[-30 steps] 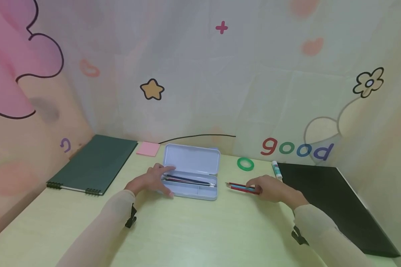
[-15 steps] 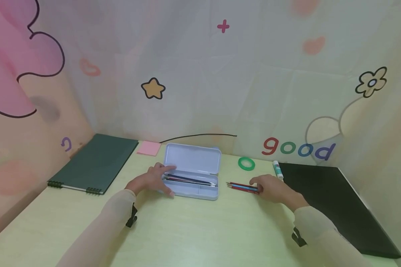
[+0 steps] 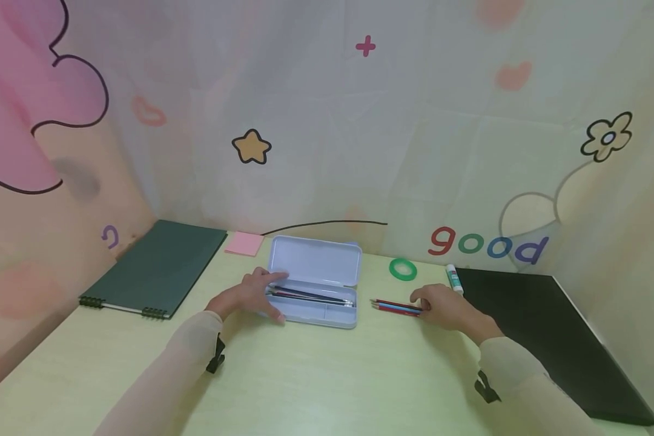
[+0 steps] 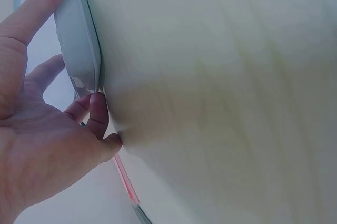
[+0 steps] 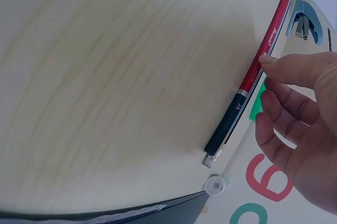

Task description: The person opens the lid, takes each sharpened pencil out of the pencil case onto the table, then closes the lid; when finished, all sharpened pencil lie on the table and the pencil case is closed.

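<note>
A pale blue pencil case [image 3: 316, 266] lies with its lid raised, holding several dark brushes or pencils [image 3: 310, 296]. My left hand [image 3: 251, 293] grips its left end, thumb at the front edge and index finger reaching over toward the lid; the left wrist view shows the fingertips [image 4: 99, 103] against the case's end. To the right, a small bunch of pencils [image 3: 395, 307], red and blue, lies on the table, tips toward the case. My right hand [image 3: 447, 307] is at their rear end, fingers loosened. In the right wrist view its thumb meets a red-and-black pencil [image 5: 256, 71] with an eraser.
A green tape roll [image 3: 402, 269] and a glue stick [image 3: 455, 279] lie behind the right hand. A black board-like item [image 3: 550, 339] is at the right. At the left are a dark green spiral sketchbook [image 3: 158, 266] and pink sticky notes [image 3: 244, 243]. A printed curtain [image 3: 316, 121] hangs behind.
My right index finger has drawn back and lifted off the pencils, which stay in the same place. The left hand and the case hold still. The head view has shifted slightly.
</note>
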`<state>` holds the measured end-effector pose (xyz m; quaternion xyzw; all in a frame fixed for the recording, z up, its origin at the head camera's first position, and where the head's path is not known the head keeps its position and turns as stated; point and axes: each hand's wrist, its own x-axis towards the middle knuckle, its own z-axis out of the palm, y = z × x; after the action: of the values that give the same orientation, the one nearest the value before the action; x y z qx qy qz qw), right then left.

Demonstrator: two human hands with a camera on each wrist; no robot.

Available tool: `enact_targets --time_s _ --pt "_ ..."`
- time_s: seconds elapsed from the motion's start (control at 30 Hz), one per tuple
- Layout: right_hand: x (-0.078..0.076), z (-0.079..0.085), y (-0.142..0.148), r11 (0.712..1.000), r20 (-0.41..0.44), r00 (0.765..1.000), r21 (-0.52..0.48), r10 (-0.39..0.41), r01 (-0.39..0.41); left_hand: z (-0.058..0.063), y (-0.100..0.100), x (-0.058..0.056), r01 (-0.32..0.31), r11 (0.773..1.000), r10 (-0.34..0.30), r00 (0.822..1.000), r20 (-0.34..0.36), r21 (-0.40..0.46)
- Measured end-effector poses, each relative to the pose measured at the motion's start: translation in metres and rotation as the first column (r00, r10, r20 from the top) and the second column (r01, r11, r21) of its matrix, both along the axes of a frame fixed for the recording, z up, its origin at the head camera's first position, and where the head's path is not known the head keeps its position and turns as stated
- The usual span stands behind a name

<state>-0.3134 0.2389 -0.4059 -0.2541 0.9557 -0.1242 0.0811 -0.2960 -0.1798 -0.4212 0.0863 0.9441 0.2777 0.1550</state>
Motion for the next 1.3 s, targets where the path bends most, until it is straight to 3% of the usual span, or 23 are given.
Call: enact_targets --time_s 0.4,0.8,1.07,1.3 --pt "-0.006 0.009 -0.021 0.997 -0.023 1.000 -0.080 -0.019 0.017 -0.002 0.000 -0.002 0.001 1.000 -0.001 1.000 0.002 -0.003" --pt "-0.016 0.017 -0.114 0.973 0.136 0.990 -0.229 0.034 -0.002 -0.003 0.000 -0.003 0.006 1.000 -0.006 1.000 -0.001 -0.010" --pt "-0.015 0.006 -0.154 0.957 0.140 0.978 -0.267 0.152 -0.111 -0.004 0.002 -0.002 -0.001 1.000 0.001 1.000 0.014 -0.012" --pt "-0.012 0.001 -0.177 0.967 0.114 0.976 -0.199 0.185 -0.160 -0.004 0.001 -0.003 -0.004 0.999 0.004 1.000 0.015 -0.033"
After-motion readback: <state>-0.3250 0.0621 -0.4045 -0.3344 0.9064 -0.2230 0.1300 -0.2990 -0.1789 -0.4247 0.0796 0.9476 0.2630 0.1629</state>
